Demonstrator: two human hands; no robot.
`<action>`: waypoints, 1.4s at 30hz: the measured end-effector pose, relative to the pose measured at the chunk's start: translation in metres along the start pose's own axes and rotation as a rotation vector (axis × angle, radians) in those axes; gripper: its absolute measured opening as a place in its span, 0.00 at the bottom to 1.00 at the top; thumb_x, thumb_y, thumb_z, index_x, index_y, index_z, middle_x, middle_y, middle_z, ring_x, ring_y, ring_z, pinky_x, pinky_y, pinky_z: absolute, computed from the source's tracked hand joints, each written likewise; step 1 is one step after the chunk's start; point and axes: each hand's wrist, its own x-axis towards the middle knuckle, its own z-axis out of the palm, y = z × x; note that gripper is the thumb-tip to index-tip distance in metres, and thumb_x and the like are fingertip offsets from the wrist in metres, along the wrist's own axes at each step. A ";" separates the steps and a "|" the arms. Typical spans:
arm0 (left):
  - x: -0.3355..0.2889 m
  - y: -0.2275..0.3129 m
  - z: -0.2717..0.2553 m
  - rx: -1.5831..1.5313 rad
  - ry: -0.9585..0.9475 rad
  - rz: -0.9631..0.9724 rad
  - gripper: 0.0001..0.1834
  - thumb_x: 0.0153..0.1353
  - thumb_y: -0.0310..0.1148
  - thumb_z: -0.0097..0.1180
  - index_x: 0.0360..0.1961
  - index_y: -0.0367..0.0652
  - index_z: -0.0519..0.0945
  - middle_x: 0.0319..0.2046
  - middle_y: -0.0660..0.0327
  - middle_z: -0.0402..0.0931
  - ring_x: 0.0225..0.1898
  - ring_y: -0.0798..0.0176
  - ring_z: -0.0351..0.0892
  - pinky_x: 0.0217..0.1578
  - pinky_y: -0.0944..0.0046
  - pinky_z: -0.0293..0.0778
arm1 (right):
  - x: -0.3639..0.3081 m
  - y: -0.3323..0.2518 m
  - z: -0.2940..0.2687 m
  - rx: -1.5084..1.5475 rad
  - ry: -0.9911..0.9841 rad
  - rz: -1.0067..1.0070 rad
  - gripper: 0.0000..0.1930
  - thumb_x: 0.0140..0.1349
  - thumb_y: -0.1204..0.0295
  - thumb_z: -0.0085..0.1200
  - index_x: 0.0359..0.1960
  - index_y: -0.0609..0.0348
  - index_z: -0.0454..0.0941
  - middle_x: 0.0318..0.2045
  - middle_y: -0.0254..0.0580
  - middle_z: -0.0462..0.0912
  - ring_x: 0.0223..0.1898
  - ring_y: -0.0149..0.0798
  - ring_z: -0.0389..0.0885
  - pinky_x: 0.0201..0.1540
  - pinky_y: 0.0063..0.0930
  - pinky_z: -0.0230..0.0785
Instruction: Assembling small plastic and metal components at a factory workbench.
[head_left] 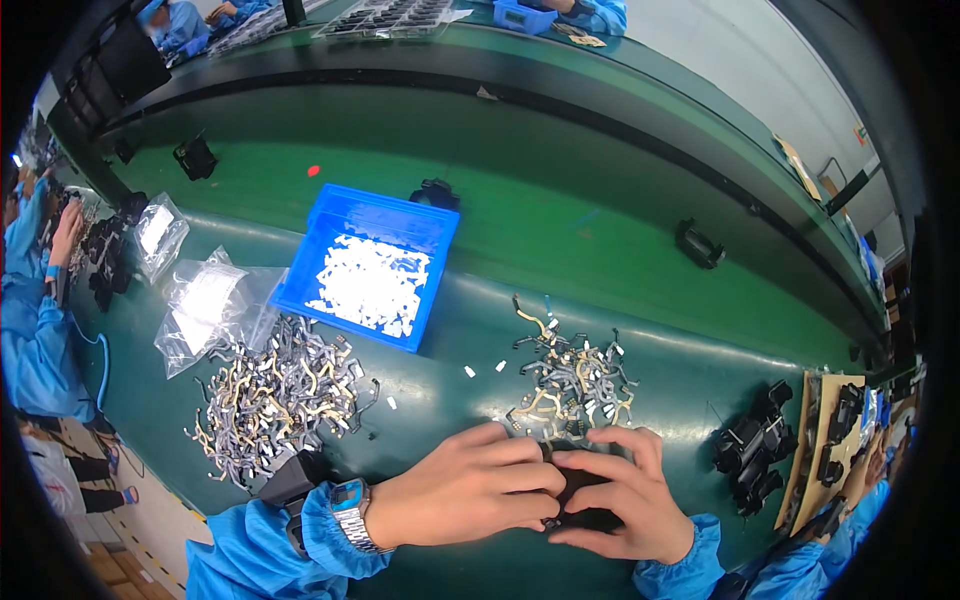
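Near the front of the green bench, my left hand [470,490] and my right hand [630,500] meet around a black plastic part [582,484]. Fingers of both hands are curled on it and cover much of it, so its full shape is hidden. Just beyond them lies a loose pile of short grey and cream wire pieces [575,375]. A larger pile of similar wire pieces [270,400] spreads to the left of my left forearm. A few small white pieces [469,371] are scattered between the piles.
A blue bin [432,300] of small white pieces stands at the bench's far edge. Clear plastic bags [205,300] lie left of it. Black parts [755,445] are heaped at right beside a cardboard sheet [805,460]. Co-workers in blue sit at both sides and opposite.
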 end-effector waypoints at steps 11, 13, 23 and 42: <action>-0.002 0.001 0.002 0.116 0.030 0.043 0.11 0.55 0.32 0.67 0.41 0.50 0.87 0.44 0.71 0.82 0.49 0.64 0.79 0.44 0.62 0.72 | -0.005 -0.001 0.008 0.034 0.259 -0.033 0.11 0.47 0.58 0.78 0.32 0.42 0.91 0.55 0.31 0.86 0.61 0.49 0.76 0.60 0.50 0.65; -0.002 0.002 0.002 0.098 0.017 0.028 0.11 0.55 0.32 0.68 0.41 0.50 0.87 0.44 0.71 0.82 0.50 0.64 0.79 0.44 0.61 0.72 | -0.005 -0.002 0.008 0.036 0.264 -0.021 0.11 0.47 0.58 0.78 0.31 0.42 0.91 0.54 0.30 0.86 0.60 0.49 0.77 0.59 0.50 0.65; -0.001 0.000 0.000 -0.088 0.013 -0.038 0.13 0.56 0.30 0.70 0.44 0.48 0.89 0.44 0.69 0.84 0.51 0.60 0.80 0.47 0.57 0.74 | -0.004 -0.012 0.014 0.010 0.364 0.011 0.12 0.43 0.61 0.81 0.30 0.41 0.92 0.49 0.26 0.88 0.57 0.47 0.79 0.53 0.46 0.65; 0.000 0.004 -0.002 -0.065 0.055 -0.077 0.10 0.59 0.35 0.73 0.42 0.48 0.89 0.37 0.70 0.84 0.48 0.63 0.80 0.47 0.58 0.73 | -0.009 -0.019 0.006 -0.188 0.399 -0.105 0.13 0.41 0.63 0.83 0.30 0.40 0.93 0.41 0.19 0.90 0.48 0.37 0.83 0.46 0.40 0.67</action>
